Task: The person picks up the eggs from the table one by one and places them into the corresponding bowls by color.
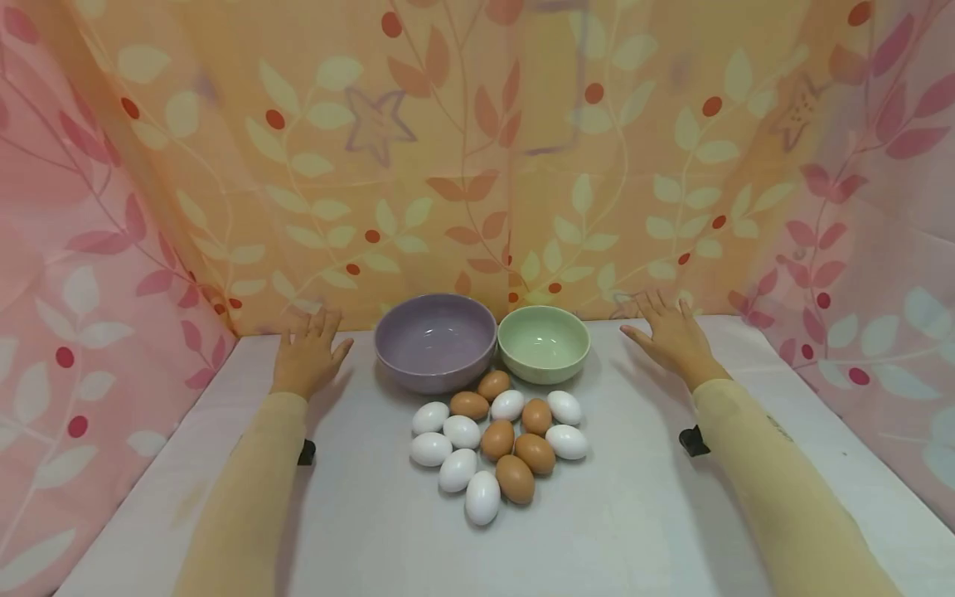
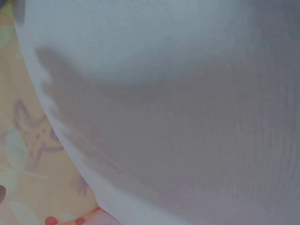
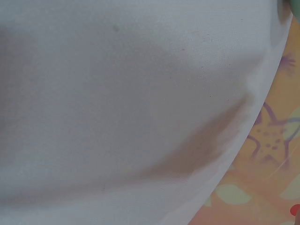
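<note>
**Sleeves (image 1: 783, 489) nearest, loose eggs (image 1: 497, 440) between them**

My left hand (image 1: 306, 358) is by the table (image 1: 612, 514)'s far left corner, my right hand (image 1: 675, 342) towards its far right one; both have fingers spread and hold nothing. The eggs, white and brown, lie mid-table, just in front of the purple bowl (image 1: 435, 340) and green bowl (image 1: 543, 340) at the far edge. A brushing sleeve or shifted bowl could, I judge, set them rolling and cracking. Only the head view shows them; the left wrist view gives a soft shadow (image 2: 122, 112), the right a green sliver (image 3: 296, 9), perhaps the bowl.
</note>
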A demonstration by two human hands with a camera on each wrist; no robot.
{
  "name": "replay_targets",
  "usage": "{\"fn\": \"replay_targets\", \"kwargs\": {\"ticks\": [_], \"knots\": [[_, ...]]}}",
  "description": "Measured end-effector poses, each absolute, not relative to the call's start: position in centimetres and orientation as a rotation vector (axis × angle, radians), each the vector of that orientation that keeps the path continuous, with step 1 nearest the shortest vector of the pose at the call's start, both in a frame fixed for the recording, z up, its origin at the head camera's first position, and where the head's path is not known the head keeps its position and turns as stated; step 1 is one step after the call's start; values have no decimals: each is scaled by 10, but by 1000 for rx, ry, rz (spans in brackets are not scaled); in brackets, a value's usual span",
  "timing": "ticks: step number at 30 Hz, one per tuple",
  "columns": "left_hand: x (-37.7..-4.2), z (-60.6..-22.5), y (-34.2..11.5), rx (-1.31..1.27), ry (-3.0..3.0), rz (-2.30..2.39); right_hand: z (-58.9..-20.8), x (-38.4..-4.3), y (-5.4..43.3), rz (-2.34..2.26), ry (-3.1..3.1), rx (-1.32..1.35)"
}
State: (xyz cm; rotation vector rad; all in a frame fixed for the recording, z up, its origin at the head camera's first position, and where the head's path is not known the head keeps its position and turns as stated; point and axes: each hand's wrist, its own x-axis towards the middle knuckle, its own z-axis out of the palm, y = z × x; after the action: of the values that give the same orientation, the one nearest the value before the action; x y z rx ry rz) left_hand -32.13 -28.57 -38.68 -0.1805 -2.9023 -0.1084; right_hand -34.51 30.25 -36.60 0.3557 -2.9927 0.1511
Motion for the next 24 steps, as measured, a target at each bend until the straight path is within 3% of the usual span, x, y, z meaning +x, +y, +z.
{"fn": "replay_targets", "kwargs": {"ticks": [24], "knots": [[-317, -380, -286, -237, -2875, -110, -366, -333, 293, 200, -2924, 485]]}}
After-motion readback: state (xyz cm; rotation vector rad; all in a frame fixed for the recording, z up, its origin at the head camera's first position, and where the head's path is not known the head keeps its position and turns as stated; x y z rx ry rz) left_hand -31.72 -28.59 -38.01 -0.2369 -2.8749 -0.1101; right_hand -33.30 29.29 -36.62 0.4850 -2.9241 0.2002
